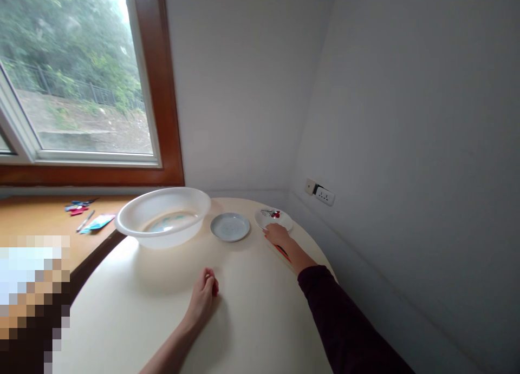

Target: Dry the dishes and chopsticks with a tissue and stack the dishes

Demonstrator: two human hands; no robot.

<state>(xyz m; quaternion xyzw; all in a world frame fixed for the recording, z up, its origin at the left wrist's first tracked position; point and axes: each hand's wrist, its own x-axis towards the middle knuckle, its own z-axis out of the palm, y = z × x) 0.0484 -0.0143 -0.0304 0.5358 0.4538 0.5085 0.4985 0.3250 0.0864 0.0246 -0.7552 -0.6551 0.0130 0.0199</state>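
My right hand (pixel 278 234) reaches over the near rim of a white plate (pixel 264 218) with a red and black pattern at the back right of the table. Its fingers bend downward, and what they close on is hidden beneath them. Under that hand and wrist lies a slim orange-red item with a dark patch (pixel 281 250), partly covered, its kind unclear. My left hand (pixel 206 288) rests on the tabletop nearer to me, its fingers curled in a loose fist with nothing visible in it. Between the hands and farther back sits a pale grey-blue plate (pixel 229 227).
A large translucent basin (pixel 162 236) stands at the back left of the round cream table (pixel 252 320). A wooden desk (pixel 40 214) to the left holds a pen (pixel 85 221), a blue packet (pixel 98 222) and small red and blue items (pixel 79 207). Walls meet behind; a socket (pixel 325 196) is on the right.
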